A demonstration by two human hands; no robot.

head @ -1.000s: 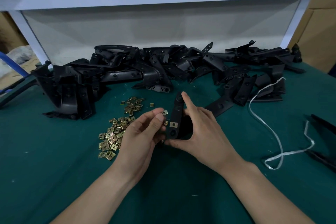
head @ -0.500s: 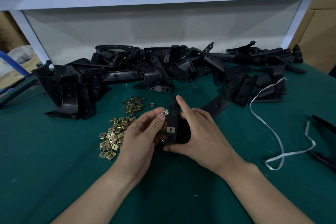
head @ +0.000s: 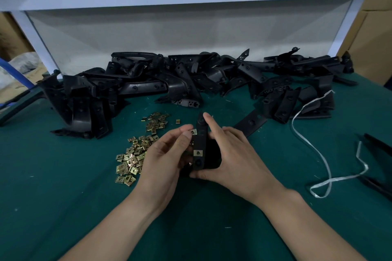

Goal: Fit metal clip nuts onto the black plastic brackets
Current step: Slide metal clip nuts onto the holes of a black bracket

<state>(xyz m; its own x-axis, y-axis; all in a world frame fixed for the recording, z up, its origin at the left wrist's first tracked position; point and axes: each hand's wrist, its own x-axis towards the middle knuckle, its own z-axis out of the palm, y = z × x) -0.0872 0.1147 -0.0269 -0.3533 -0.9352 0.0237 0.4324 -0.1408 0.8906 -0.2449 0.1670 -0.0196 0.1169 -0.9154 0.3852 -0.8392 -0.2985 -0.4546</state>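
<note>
Pinching a clip nut in our left grip, we set it against the bracket clasped in our right grip; next it likely needs pushing fully home.

Black bracket, brass-gold clip nuts, teal-green table cover, white cord

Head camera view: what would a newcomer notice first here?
First, the two hands at the centre: the right hand holds a black bracket while the left hand pinches a clip nut against its left edge. Next comes the long heap of black brackets along the back of the green table. A scatter of brass-coloured clip nuts lies just left of the hands.
</note>
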